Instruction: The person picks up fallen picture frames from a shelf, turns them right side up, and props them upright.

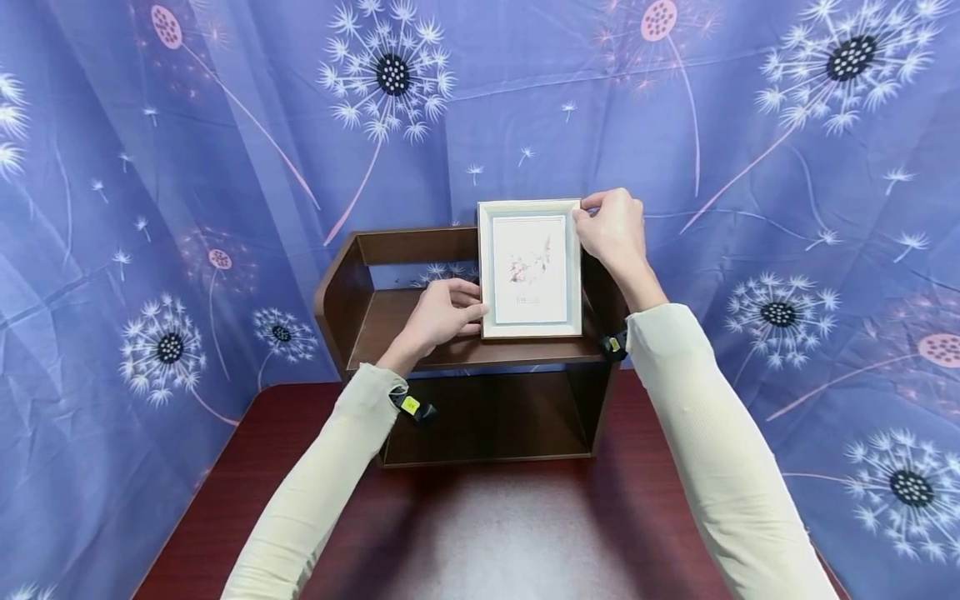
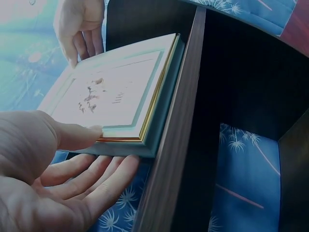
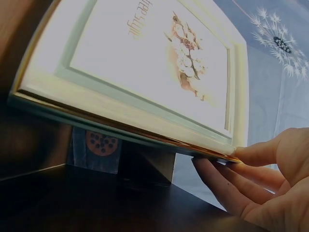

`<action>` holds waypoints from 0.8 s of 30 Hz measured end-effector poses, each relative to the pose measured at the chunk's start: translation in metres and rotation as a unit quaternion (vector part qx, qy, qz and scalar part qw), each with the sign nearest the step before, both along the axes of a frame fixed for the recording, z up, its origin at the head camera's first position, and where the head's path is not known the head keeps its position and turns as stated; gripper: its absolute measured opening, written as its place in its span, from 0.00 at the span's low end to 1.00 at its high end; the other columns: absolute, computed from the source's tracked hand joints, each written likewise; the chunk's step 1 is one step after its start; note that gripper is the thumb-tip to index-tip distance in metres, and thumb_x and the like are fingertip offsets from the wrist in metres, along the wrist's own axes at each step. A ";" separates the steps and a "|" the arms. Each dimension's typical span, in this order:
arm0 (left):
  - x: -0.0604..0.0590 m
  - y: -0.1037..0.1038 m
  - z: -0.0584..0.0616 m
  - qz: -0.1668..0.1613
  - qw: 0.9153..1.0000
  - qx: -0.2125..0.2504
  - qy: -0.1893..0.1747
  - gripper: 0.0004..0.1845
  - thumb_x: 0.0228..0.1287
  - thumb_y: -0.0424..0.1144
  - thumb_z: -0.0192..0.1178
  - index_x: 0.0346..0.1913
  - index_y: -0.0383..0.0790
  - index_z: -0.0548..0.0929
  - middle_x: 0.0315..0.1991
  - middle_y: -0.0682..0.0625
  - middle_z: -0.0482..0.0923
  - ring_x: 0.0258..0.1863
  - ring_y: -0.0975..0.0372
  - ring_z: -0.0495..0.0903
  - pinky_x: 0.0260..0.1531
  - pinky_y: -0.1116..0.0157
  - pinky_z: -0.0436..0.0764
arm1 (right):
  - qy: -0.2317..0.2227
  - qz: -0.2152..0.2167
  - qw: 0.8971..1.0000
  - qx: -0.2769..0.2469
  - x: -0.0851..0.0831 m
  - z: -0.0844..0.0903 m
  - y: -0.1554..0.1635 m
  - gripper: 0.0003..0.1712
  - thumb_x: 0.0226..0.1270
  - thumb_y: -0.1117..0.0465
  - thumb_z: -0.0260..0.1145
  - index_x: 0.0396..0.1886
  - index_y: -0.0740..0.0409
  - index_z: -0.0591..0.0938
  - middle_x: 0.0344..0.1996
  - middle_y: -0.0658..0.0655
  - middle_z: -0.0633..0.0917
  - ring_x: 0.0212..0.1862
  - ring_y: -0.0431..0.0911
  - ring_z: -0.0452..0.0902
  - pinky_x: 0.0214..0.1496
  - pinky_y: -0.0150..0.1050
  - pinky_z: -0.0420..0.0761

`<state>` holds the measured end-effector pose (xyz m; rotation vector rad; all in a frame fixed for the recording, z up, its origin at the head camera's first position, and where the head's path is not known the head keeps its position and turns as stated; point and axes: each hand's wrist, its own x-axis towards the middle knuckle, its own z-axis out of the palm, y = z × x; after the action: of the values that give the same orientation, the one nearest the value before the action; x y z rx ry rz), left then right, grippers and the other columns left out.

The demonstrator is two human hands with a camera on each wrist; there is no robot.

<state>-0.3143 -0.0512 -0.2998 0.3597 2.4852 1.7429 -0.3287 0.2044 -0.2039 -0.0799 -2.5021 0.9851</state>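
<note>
A picture frame with a pale border and a small flower print stands upright at the right part of a dark brown wooden shelf unit's upper board. My left hand holds its left edge, thumb on the front and fingers spread behind. At the upper right corner my right hand pinches the side edge between thumb and fingers. The frame's lower edge lies close to the board's front edge; whether it bears on the board I cannot tell.
The shelf unit has a lower compartment and raised side panels. It stands on a glossy dark red table. Behind and on both sides hangs a blue curtain printed with dandelions.
</note>
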 end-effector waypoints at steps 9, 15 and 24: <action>0.000 0.000 -0.002 0.004 1.000 0.001 0.003 0.23 0.72 0.34 0.67 0.66 0.32 0.79 0.58 0.36 0.83 0.52 0.48 0.90 0.47 0.62 0.91 | 0.007 -0.001 1.000 0.009 -0.002 -0.001 -0.001 0.22 0.76 0.57 0.58 0.62 0.57 0.87 0.59 0.63 0.89 0.57 0.58 0.84 0.62 0.53 0.83; 0.001 0.000 -0.001 0.012 0.999 -0.024 0.024 0.23 0.71 0.36 0.68 0.65 0.32 0.80 0.57 0.36 0.85 0.48 0.48 0.91 0.48 0.60 0.91 | 0.001 0.008 1.000 0.014 0.001 0.000 0.002 0.23 0.75 0.55 0.58 0.62 0.58 0.87 0.58 0.63 0.89 0.58 0.58 0.83 0.64 0.54 0.82; 0.027 -0.026 0.028 0.042 0.971 -0.157 0.176 0.24 0.70 0.46 0.69 0.63 0.39 0.83 0.54 0.42 0.89 0.55 0.52 0.89 0.60 0.52 0.85 | -0.017 0.076 0.995 0.065 0.027 0.005 0.019 0.39 0.76 0.40 0.60 0.72 0.66 0.76 0.60 0.68 0.87 0.67 0.62 0.82 0.68 0.58 0.79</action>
<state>-0.2873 -0.0774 -0.2722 0.5876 3.0062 1.3724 -0.3016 0.2232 -0.1984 0.1365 -2.6284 0.8821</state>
